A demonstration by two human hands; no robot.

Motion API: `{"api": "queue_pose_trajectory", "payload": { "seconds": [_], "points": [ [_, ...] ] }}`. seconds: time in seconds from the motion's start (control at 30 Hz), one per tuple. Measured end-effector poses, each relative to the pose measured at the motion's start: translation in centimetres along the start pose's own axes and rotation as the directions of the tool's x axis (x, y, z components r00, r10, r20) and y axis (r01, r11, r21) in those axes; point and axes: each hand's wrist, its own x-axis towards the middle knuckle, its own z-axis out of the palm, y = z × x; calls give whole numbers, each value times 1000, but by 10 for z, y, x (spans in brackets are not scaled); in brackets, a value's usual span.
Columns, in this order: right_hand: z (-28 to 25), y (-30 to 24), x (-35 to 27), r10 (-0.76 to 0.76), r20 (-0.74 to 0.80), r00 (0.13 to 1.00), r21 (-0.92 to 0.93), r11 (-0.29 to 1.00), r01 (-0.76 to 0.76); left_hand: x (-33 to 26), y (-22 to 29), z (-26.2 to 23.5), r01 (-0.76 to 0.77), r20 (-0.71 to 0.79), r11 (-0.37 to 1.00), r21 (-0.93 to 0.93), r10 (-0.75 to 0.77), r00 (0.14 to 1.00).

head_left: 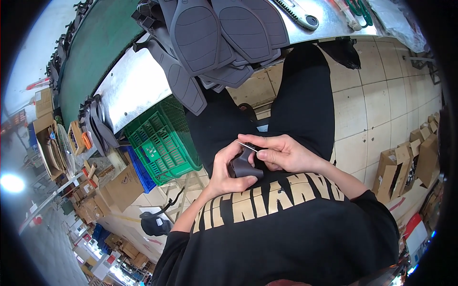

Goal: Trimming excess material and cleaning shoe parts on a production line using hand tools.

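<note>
Close to my lap, my left hand (222, 172) is wrapped round a small dark grey moulded piece (245, 168), its thumb pressing on the lower edge. Part of that piece is hidden by my fingers. My right hand (292, 153) pinches a thin, pale metal blade-like strip (246, 146) between thumb and forefinger. The strip lies across the upper side of the grey piece, near the left fingertips; whether it touches the piece I cannot tell. Ahead, a pile of dark grey sole-shaped pieces (195, 37) overhangs the metal table's edge.
A utility knife (298, 15) and green-handled scissors (360, 12) lie on the metal table (136, 81). Below it, to the left, is a green plastic crate (160, 148) beside a blue one (138, 169). Cardboard boxes (405, 157) stand on the tiled floor at right.
</note>
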Motion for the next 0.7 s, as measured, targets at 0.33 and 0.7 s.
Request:
{"api": "queue_pose_trajectory", "payload": {
  "seconds": [0.33,0.7],
  "points": [
    [-4,0,0,-3,9,1000,49,999,3,3,2,2,-23,23,1000,9,23,999],
    [3,-37,12,-302,-264,916,-250,939,237,24,26,-19,-218,-200,962,-164,184,962]
  ]
}}
